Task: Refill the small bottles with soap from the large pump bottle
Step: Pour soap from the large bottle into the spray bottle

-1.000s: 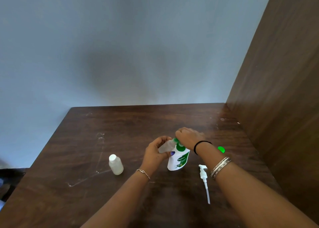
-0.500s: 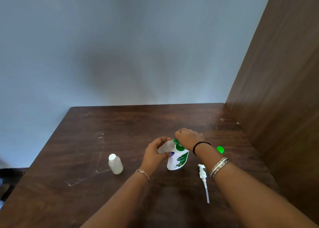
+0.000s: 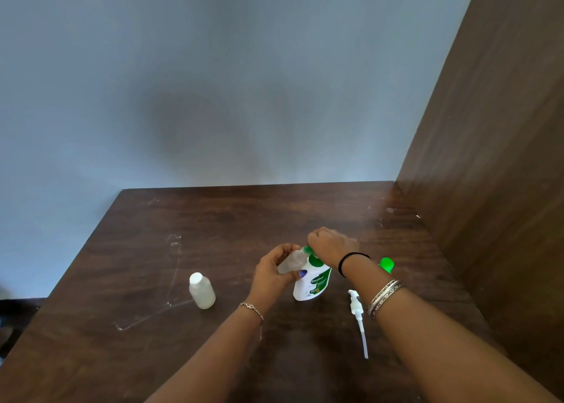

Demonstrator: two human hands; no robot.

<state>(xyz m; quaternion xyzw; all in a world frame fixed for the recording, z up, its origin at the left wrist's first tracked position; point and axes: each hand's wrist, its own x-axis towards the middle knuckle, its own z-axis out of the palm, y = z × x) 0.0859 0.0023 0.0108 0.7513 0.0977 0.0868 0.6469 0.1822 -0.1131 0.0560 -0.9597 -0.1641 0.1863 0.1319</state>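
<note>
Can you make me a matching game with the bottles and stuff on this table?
Things:
1. white pump
2. small capped bottle
3. small clear bottle
4. green cap

Places:
A. held tilted in the left hand
B. standing alone, left of both hands
C. lying flat, tube toward the camera
D. on the table behind the right wrist

Pairs: 1-C, 2-B, 3-A, 4-D
</note>
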